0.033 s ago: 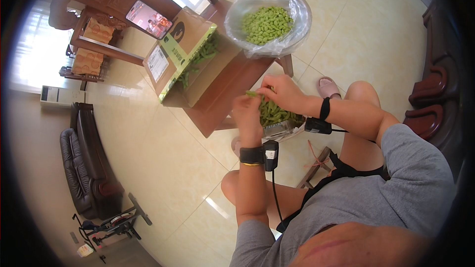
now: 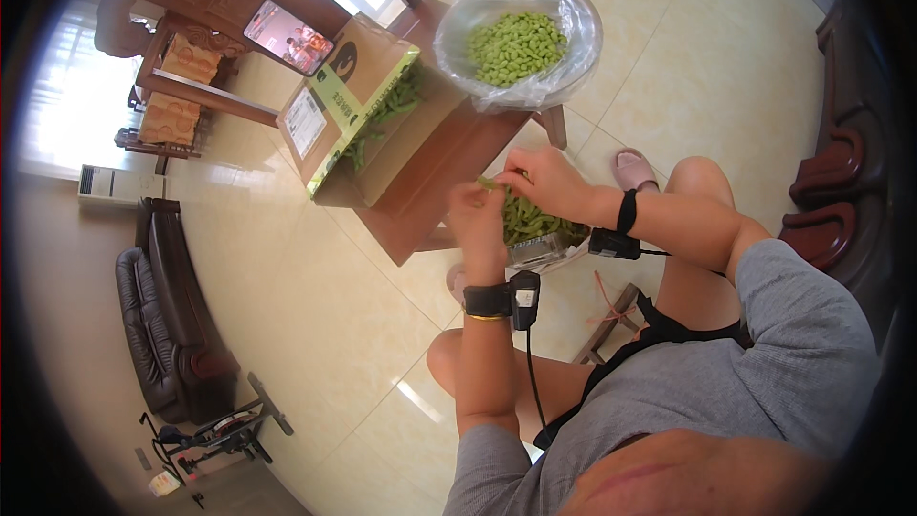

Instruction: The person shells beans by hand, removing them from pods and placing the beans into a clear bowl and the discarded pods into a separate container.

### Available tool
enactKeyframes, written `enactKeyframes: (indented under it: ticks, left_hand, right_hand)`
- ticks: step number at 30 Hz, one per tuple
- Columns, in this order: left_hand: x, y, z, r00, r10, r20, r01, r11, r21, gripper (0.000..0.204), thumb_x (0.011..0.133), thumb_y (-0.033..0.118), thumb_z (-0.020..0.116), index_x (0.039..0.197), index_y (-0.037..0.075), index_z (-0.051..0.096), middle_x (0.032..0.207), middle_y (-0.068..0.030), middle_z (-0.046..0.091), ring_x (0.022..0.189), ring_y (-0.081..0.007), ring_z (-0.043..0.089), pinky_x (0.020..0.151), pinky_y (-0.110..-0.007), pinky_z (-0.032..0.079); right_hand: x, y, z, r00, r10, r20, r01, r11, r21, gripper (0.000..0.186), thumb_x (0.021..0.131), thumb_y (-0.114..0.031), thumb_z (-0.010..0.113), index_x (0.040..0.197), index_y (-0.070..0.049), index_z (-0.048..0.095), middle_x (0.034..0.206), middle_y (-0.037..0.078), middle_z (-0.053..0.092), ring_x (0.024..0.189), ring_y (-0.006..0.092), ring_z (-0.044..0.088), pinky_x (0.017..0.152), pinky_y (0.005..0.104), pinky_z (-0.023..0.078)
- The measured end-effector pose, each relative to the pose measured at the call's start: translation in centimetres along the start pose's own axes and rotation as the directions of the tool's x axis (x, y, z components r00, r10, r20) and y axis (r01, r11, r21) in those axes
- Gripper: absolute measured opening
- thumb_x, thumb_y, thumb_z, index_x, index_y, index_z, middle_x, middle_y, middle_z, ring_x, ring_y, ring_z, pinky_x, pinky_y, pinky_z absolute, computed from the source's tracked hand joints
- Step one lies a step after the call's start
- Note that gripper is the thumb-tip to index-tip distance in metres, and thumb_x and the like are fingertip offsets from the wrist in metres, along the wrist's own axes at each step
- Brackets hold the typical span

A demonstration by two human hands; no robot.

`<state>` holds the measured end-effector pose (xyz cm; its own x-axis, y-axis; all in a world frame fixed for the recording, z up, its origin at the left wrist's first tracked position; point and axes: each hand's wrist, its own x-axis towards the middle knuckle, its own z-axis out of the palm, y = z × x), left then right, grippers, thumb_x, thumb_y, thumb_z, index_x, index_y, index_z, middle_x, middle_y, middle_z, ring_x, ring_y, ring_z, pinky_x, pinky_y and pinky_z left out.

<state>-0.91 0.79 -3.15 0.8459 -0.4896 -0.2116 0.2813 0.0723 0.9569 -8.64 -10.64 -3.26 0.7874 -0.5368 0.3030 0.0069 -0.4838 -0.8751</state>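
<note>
In front of my knees both hands meet over a container of green edamame pods (image 2: pixel 527 220). Fingers of my left hand (image 2: pixel 476 218) are closed round one edamame pod (image 2: pixel 488 182), of which only a small part shows. From the other side my right hand (image 2: pixel 543 180) pinches at the same pod, its fingertips almost touching the left ones. Beyond them, a metal bowl (image 2: pixel 589 27) lined with clear plastic holds shelled green beans (image 2: pixel 516 48). To its left a cardboard box (image 2: pixel 373 53) lies tipped on its side, with more pods (image 2: pixel 396 100) inside.
The box and bowl rest on a low reddish-brown wooden table (image 2: pixel 406 229). A phone (image 2: pixel 288 36) leans at the box's far side. Dark sofas (image 2: pixel 177 315) stand at left and right, and an exercise machine (image 2: pixel 224 435) is at lower left. Cables run from both wrist straps.
My fingers and the pod between them have shifted very slightly. Everything else stays in place.
</note>
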Motion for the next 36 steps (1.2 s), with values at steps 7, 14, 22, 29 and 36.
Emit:
enactKeyframes:
  ticks: [7,14,22,29,36]
  left_hand:
    - [-0.7,0.5,0.2,0.959,0.261,0.109,-0.277,0.789,0.548,0.014,0.079,0.012,0.066,0.085,0.001,0.058,0.07,-0.0048,0.053,0.065,-0.0147,0.05,0.06,-0.028,0.041]
    - [-0.7,-0.7,-0.1,0.874,0.374,0.312,-0.484,0.595,0.642,0.011,0.086,0.011,0.054,0.088,0.0,0.057,0.071,-0.0104,0.055,0.064,-0.0197,0.053,0.06,-0.032,0.042]
    - [-0.7,0.0,-0.4,0.902,0.193,0.385,-0.395,0.728,0.561,0.009,0.087,0.008,0.052,0.091,0.0,0.055,0.08,-0.0138,0.059,0.068,-0.0213,0.054,0.063,-0.032,0.043]
    - [-0.3,-0.4,-0.9,0.888,0.105,0.448,-0.348,0.79,0.505,0.013,0.09,0.009,0.047,0.097,-0.001,0.052,0.086,-0.0155,0.058,0.078,-0.0242,0.055,0.072,-0.034,0.044]
    - [-0.2,-0.3,-0.9,0.896,0.005,0.444,-0.249,0.834,0.493,0.018,0.093,0.017,0.043,0.099,0.003,0.052,0.078,-0.0024,0.051,0.068,-0.0094,0.046,0.06,-0.024,0.04]
  right_hand:
    - [-0.2,0.1,0.1,0.999,-0.02,-0.05,0.015,0.996,-0.093,0.023,0.081,-0.017,0.065,0.073,0.001,0.053,0.065,0.018,0.057,0.059,0.0345,0.056,0.053,0.0382,0.043]
    - [-0.7,0.0,0.4,0.989,-0.144,0.039,0.148,0.979,-0.139,0.022,0.082,-0.018,0.063,0.072,-0.002,0.051,0.064,0.018,0.056,0.061,0.0366,0.055,0.053,0.0407,0.042]
    - [-0.5,-0.2,-0.8,0.971,-0.205,0.124,0.23,0.945,-0.233,0.019,0.081,-0.019,0.058,0.07,-0.004,0.054,0.065,0.018,0.057,0.063,0.0371,0.057,0.056,0.0435,0.044]
    - [-0.3,-0.2,-1.1,0.956,-0.242,0.167,0.274,0.939,-0.21,0.02,0.081,-0.019,0.059,0.068,-0.005,0.054,0.063,0.017,0.057,0.063,0.0366,0.057,0.055,0.0429,0.044]
    - [-0.2,0.3,-1.3,0.969,-0.191,0.16,0.222,0.953,-0.206,0.024,0.084,-0.022,0.057,0.068,-0.005,0.054,0.063,0.018,0.057,0.062,0.037,0.057,0.055,0.0439,0.043]
